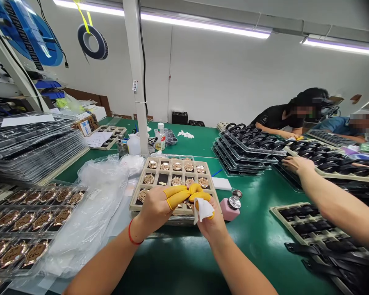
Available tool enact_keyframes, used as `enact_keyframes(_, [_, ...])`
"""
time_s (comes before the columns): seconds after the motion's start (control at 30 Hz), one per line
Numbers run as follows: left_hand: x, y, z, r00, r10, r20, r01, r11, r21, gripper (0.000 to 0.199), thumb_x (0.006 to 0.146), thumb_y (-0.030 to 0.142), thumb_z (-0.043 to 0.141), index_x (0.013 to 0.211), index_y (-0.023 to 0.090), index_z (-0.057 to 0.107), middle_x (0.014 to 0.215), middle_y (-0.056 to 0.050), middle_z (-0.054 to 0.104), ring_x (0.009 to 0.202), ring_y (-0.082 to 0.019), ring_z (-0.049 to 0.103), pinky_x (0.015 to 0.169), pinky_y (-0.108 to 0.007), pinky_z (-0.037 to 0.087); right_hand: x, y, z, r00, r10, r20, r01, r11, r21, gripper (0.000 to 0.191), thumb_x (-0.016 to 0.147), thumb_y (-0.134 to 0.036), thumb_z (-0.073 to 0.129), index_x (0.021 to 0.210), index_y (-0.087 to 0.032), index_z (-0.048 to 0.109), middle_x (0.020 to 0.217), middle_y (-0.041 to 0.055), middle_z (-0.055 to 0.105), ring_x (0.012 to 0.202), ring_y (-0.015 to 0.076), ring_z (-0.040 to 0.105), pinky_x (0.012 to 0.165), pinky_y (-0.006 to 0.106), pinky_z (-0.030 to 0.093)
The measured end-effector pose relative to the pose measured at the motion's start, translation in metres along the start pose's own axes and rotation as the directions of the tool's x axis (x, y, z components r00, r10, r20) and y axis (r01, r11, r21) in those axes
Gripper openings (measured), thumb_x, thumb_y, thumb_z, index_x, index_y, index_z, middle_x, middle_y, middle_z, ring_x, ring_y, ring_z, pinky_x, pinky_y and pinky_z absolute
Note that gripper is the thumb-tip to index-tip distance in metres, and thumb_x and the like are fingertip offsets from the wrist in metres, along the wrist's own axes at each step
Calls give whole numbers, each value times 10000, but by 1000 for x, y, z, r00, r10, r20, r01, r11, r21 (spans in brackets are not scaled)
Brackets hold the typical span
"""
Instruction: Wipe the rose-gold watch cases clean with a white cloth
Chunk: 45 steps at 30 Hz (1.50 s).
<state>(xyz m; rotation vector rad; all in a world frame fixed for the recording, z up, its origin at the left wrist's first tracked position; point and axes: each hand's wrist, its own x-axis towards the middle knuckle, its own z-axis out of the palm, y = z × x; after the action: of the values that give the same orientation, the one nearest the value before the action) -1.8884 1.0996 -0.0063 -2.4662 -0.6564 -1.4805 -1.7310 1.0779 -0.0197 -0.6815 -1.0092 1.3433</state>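
Both my hands meet over the front of a beige compartment tray (135, 196) that holds several round gold-coloured pieces (176, 165). Yellow finger cots cover some of my fingertips. My left hand (160, 203) is closed, its fingertips pressed together against those of the other hand; whatever lies between them is hidden. My right hand (210, 217) is closed around a folded white cloth (204, 209), its thumb and forefinger touching the left fingertips. A pink bottle with a metal top (230, 208) stands just right of the tray.
Clear trays of gold-coloured pieces (24, 221) and plastic bags (95, 205) lie left. Stacked clear trays (33, 151) rise behind them. Right are stacked trays of black straps (249, 143), a strap tray (307, 217) and another person's arm (329, 196). A white post (140, 123) stands behind my tray.
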Motion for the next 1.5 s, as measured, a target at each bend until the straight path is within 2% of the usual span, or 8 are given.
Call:
enact_keyframes(0.33, [-6, -23, -7, 938, 121, 324, -122, 992, -16, 250, 947, 256, 460, 1086, 227, 667, 958, -101, 721, 762, -169, 665, 656, -271, 512, -3, -18, -10, 988, 43, 147, 30, 887, -461, 311, 624, -257, 817, 910, -271, 695, 1010, 25, 638, 1042, 221, 556, 964, 384, 429])
enact_keyframes(0.67, [0, -20, -1, 989, 120, 87, -67, 888, -455, 246, 970, 255, 437, 1025, 207, 672, 896, -97, 731, 845, -161, 693, 737, -260, 544, -2, -33, -22, 911, 92, 401, 64, 931, -359, 211, 648, -311, 825, 814, -259, 706, 916, 24, 627, 973, 212, 560, 895, 352, 445])
enact_keyframes(0.83, [-6, -14, 9, 989, -103, 104, 146, 753, -642, 313, 932, 399, 503, 819, 195, 712, 722, -75, 719, 729, -173, 700, 694, -269, 575, -5, -36, -20, 900, 86, 428, 49, 954, -295, 222, 635, -327, 835, 828, -287, 734, 906, 27, 632, 951, 211, 575, 884, 357, 454])
enact_keyframes(1.07, [-10, 20, 39, 821, -561, 109, 468, 551, -691, 270, 934, 393, 484, 962, 161, 618, 792, -52, 681, 533, -105, 591, 436, -188, 479, 0, -22, -21, 966, -134, 219, 202, 923, -329, 199, 752, -291, 733, 950, -314, 743, 959, 45, 636, 946, 215, 581, 828, 361, 484])
enact_keyframes(1.17, [-6, 29, 35, 820, -499, 281, 569, 649, -505, 77, 858, 192, 541, 886, 155, 603, 724, -10, 656, 543, -100, 567, 475, -181, 449, 1, -12, -18, 934, -291, 207, 356, 792, -496, 231, 789, -205, 665, 981, -317, 729, 924, 30, 642, 884, 192, 565, 813, 345, 458])
enact_keyframes(1.3, [-10, 26, 27, 882, -340, 326, 396, 910, -125, 161, 719, 29, 487, 627, 151, 539, 558, 12, 569, 480, -98, 483, 467, -201, 351, -2, 2, -15, 873, -441, 211, 461, 599, -655, 218, 807, -172, 579, 906, -288, 735, 829, 25, 643, 834, 197, 539, 790, 355, 416])
enact_keyframes(1.4, [-15, 21, 28, 911, -311, 271, 336, 941, -51, 235, 762, 50, 448, 575, 152, 549, 527, -23, 550, 489, -131, 487, 481, -235, 335, 2, 4, -15, 922, -386, 36, 327, 725, -606, 183, 784, -192, 598, 889, -256, 733, 819, 29, 661, 864, 211, 561, 820, 367, 424])
enact_keyframes(1.5, [-14, 21, 28, 929, -274, 251, 294, 955, -46, 243, 837, 95, 454, 717, 162, 654, 601, -44, 630, 546, -156, 559, 533, -250, 398, 13, -3, -19, 996, -77, -36, 57, 917, -396, 175, 728, -226, 664, 891, -219, 727, 807, 36, 686, 845, 218, 604, 793, 355, 470])
